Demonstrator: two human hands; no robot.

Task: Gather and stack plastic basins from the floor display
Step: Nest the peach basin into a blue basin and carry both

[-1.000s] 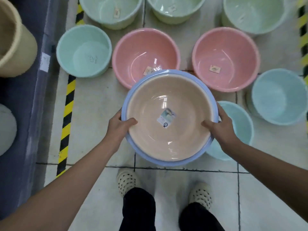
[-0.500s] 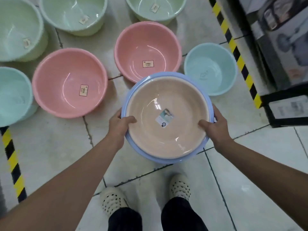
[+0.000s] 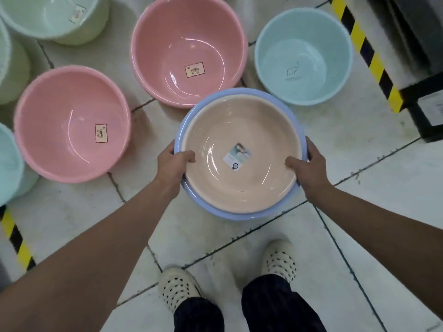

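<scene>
I hold a stack of two basins above the floor: a beige basin (image 3: pixel 242 149) nested inside a blue basin (image 3: pixel 206 207) whose rim shows all around. My left hand (image 3: pixel 173 167) grips the stack's left rim, thumb inside. My right hand (image 3: pixel 309 166) grips the right rim the same way. On the floor beyond stand two pink basins, one at the left (image 3: pixel 72 123) and one at the top centre (image 3: pixel 189 49), and a light blue basin (image 3: pixel 303 56) at the upper right.
Pale green basins (image 3: pixel 55 17) stand at the top left and a teal basin (image 3: pixel 9 168) at the left edge. Yellow-black floor tape (image 3: pixel 369 53) and a dark shelf base (image 3: pixel 429 109) border the right. My shoes (image 3: pixel 178 287) stand on white tiles below.
The view has swung left to right across the display, so the floor basins shifted left in the frame. The beige-in-blue stack stays gripped in both hands, unchanged.
</scene>
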